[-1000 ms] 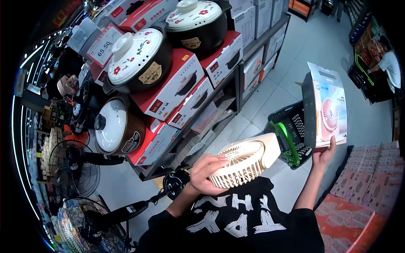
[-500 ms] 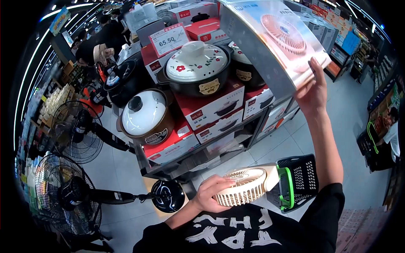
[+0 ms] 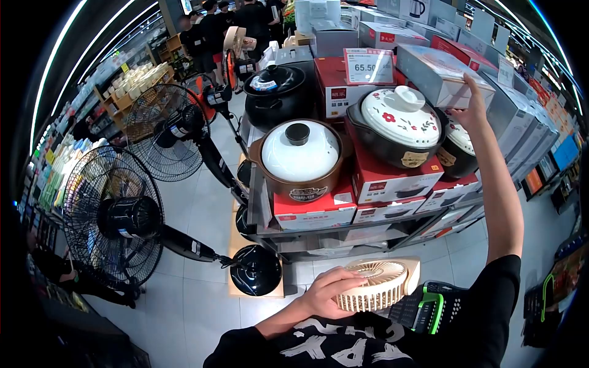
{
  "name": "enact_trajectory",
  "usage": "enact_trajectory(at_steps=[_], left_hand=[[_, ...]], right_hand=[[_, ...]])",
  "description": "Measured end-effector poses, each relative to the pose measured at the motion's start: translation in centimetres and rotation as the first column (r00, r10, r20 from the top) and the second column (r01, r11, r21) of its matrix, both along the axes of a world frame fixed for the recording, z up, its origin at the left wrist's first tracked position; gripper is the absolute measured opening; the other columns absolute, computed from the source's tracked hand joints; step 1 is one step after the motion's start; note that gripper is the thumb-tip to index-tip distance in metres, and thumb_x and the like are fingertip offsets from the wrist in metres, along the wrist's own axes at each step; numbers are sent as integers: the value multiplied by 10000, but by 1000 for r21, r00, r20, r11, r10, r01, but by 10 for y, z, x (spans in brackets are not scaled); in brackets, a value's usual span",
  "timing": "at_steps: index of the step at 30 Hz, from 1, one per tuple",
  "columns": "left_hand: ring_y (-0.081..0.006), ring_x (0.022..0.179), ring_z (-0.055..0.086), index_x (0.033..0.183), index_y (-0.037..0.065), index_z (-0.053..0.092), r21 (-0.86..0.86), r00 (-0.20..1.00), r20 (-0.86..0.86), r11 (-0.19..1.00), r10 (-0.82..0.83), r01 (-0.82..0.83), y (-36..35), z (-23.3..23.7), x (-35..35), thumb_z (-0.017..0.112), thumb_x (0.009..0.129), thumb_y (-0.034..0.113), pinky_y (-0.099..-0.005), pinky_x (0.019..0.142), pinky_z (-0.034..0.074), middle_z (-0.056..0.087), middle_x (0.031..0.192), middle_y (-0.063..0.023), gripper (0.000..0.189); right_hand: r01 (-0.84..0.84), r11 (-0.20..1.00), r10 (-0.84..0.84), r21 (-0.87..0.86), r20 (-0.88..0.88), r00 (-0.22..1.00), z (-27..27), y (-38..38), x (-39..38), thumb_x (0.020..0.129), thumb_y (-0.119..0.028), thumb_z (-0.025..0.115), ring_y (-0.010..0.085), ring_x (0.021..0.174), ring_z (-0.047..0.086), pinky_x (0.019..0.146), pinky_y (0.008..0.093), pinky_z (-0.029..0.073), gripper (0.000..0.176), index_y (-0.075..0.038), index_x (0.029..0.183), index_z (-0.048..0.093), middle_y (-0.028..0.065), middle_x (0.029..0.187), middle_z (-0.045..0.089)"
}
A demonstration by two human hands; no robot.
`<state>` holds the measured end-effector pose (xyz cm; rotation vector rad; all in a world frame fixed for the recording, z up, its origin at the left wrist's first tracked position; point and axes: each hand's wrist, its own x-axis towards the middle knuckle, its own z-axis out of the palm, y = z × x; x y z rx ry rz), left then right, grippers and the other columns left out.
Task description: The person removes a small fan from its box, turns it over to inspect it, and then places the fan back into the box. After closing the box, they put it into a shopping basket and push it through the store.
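A small beige fan lies level in front of my chest, its round slatted grille facing up. My left hand is closed around its left side, fingers over the top of the grille. Stretched far out, my right hand grips the near right end of a fan box, thumb up along the edge. The box is pale with a fan picture on top, and it lies beyond the flowered pot, among other boxes. My palm is partly hidden behind the box end.
Pots, among them a white-lidded brown one, stand on red boxes on a shelf. A price sign reads 65.50. Black standing fans line the left aisle. A black basket with green handle is below my right arm. People stand behind.
The fan box has moved away from me and down among the boxes, with my right hand still on it. The view has turned left; my left hand still holds the fan.
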<state>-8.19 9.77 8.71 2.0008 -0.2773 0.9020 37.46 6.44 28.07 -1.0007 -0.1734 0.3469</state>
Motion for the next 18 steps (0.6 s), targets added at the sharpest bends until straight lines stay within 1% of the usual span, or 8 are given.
enact_trajectory(at_steps=[7,8,9,11,13,14,17,18], left_hand=[[-275,895,659,1080,-33,637,-5,999,-18,999,-50,50,6,-5,7,856,568,128,-359,799,544,640,1013,-138,580],[-275,893,659,1073,-34,637,0,999,0,999,-47,47,5,-4,9,859,558,129,-359,795,546,642,1007,-136,584],[-276,880,659,1068,-36,638,16,998,4,998,-55,55,6,-4,11,864,547,131,-357,789,548,641,997,-142,592],[-282,871,661,1057,-37,638,20,998,2,998,-64,64,4,-5,14,868,540,132,-357,779,548,640,985,-148,591],[-282,866,665,1029,-39,637,25,996,4,996,-91,90,3,-4,18,874,536,134,-348,760,543,638,966,-149,573],[-280,867,665,1026,-39,638,35,996,3,995,-95,94,3,-1,20,876,539,136,-347,761,542,639,960,-149,569],[-269,852,669,1011,-20,668,11,992,1,992,-123,123,2,0,23,855,559,151,-340,784,549,648,965,-121,518],[-271,850,669,1005,-20,669,26,992,16,992,-125,124,3,3,25,860,555,161,-346,793,550,652,952,-119,521]], right_hand=[[-79,988,75,-135,-38,996,-18,-3,4,774,-448,720,317,1177,499,998,462,412,794,-86,1365,331,166,1315,453],[-93,987,96,-129,19,995,-19,-9,-3,763,-468,726,328,1168,504,1000,464,409,837,-77,1377,313,195,1302,455],[-98,982,109,-164,58,992,-20,-15,-3,743,-478,742,383,1204,449,1006,478,400,910,-68,1404,270,252,1331,387],[-84,989,82,-119,-17,996,-23,-23,7,733,-471,755,432,1227,382,997,494,409,974,-57,1431,216,290,1355,300],[-8,988,10,-153,13,1000,-20,-31,1,736,-451,761,465,1234,323,980,505,428,1016,-72,1455,152,301,1376,220],[94,975,-79,-204,80,994,-18,-36,-10,749,-427,756,400,1166,426,942,464,468,949,-7,1423,237,278,1311,324],[212,951,-131,-226,327,936,-23,-74,-43,763,-396,751,298,1034,546,898,398,493,773,69,1285,421,214,1176,471],[230,958,-151,-172,382,912,-30,-90,-66,773,-367,748,200,893,601,824,338,506,594,85,1104,551,129,1004,566]])
